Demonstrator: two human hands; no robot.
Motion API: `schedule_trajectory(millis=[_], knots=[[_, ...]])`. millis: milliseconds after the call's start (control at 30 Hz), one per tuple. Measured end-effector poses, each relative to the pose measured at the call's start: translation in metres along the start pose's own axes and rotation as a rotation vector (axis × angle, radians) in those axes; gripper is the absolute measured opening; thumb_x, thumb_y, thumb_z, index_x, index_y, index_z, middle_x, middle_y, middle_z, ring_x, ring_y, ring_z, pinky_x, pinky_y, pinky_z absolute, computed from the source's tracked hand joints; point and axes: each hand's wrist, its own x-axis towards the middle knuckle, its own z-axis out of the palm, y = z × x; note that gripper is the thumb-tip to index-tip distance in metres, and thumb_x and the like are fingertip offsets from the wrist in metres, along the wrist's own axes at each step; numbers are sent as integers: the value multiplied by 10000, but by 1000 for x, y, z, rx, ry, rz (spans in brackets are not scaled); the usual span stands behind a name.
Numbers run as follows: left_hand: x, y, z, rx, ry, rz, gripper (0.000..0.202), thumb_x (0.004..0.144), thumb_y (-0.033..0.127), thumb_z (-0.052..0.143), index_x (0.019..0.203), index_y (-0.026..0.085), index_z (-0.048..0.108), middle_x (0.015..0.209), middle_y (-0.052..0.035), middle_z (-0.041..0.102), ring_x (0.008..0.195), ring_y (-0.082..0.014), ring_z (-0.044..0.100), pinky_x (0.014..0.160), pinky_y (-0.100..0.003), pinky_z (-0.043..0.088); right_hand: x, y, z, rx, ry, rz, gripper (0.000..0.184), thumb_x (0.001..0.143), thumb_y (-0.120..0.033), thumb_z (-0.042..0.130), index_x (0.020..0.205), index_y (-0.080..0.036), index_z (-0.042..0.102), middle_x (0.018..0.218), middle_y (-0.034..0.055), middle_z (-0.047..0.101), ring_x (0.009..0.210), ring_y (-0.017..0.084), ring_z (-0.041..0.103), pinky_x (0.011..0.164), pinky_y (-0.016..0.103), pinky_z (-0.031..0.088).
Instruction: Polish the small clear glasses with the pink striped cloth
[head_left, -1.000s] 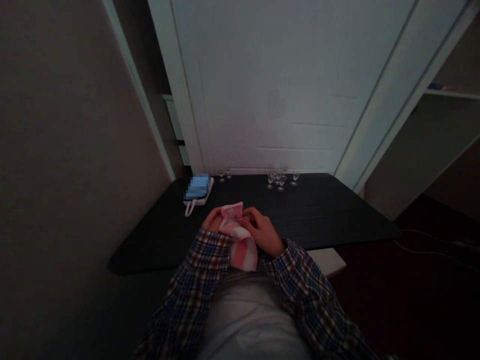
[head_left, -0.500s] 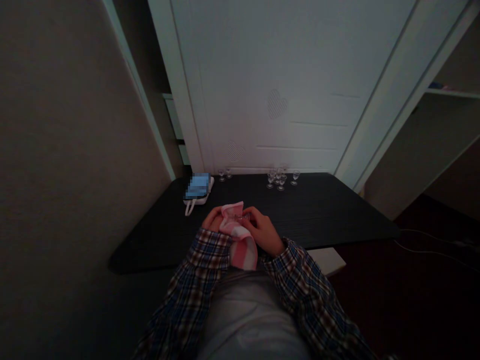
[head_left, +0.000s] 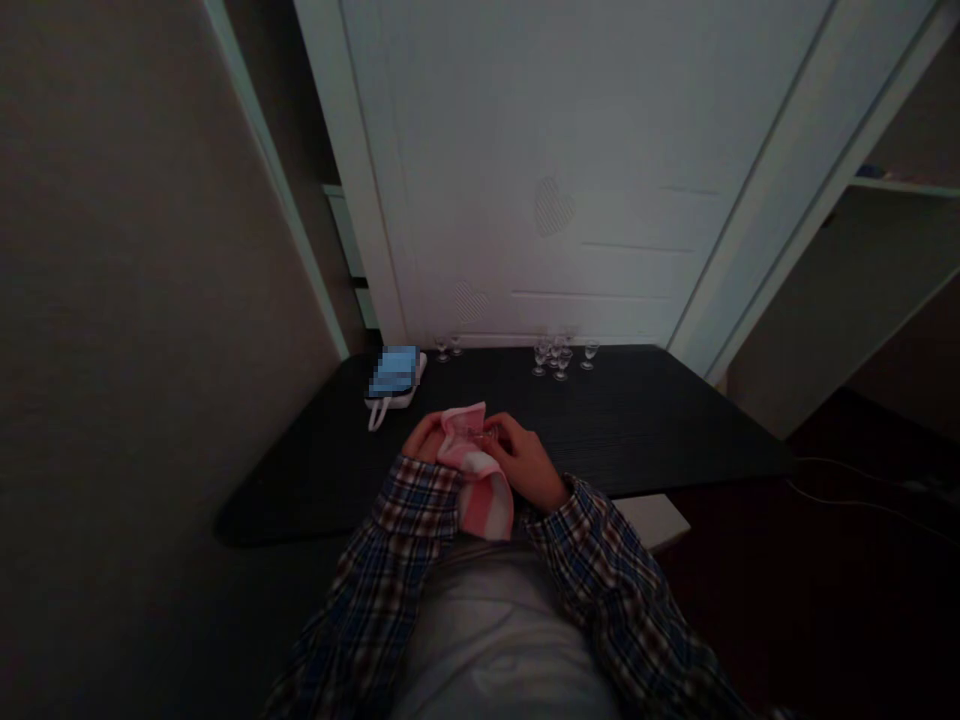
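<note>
Pretty dim shot, so some of this is taken with a pinch of salt. The left hand (head_left: pixel 421 438) is closed around a pink cloth (head_left: pixel 476 470) with pale stripes. The cloth is bunched up just above the near edge of the black table (head_left: pixel 660 420), and its loose end hangs down toward the lap. The right hand (head_left: pixel 529 462) is curled in against the cloth's upper end, fingers pinched there. Something small and clear (head_left: pixel 486 432) seems to be caught between cloth and fingertips, but it can't be made out for sure.

What could go wrong: if that clear bit is glass, it could be snapped by too hard a squeeze through the fabric. It could also be let slip off the table edge, since everything is held right at the lip in poor light.

Around it, from the left: a white gadget (head_left: pixel 396 385) with a blurred blue top and a dangling strap is parked near the far left corner. Two tiny stemmed glasses (head_left: pixel 448 348) are set beside it, and a cluster of more glasses (head_left: pixel 559 357) is lined up by the white door (head_left: pixel 540 170). Nothing is placed between the hands and those glasses, though they could be knocked over by a careless reach.
</note>
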Motion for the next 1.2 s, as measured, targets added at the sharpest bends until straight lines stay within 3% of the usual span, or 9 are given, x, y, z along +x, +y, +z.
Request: schedule_trajectory(millis=[167,333,633,967,1200], knots=[[8,-10,-1,59,5,-2,187,570,231,666,739,157,634,765,-34,653,711,-172,599,622,-242,471,0,0,0,-12,1,-2,209,858,-382,475,971,-216,532,774,-6,641,681,126,585,605,225,408],[15,-20,3,-75,51,-83,174,599,279,612,714,149,597,647,-10,631,569,-129,552,527,-220,429,0,1,-1,0,0,1,208,854,-384,478,968,-218,531,762,-8,634,667,125,580,591,222,403],[14,-17,6,-47,69,-38,137,585,234,614,687,143,603,663,-9,636,606,-131,560,562,-222,430,0,2,0,1,4,7,201,849,-373,481,964,-218,537,768,-12,633,680,126,585,602,223,405],[11,-11,8,-13,68,-76,151,605,297,627,681,176,577,631,-6,613,610,-166,570,596,-271,431,0,2,-1,-20,-6,5,215,859,-387,466,968,-217,541,772,-11,637,675,122,577,598,218,401],[13,-16,5,-48,58,-63,142,602,256,596,694,148,596,633,-5,628,569,-125,548,533,-217,416,1,4,0,-25,-9,-7,203,861,-375,465,970,-220,537,777,-11,638,671,123,576,602,220,404]])
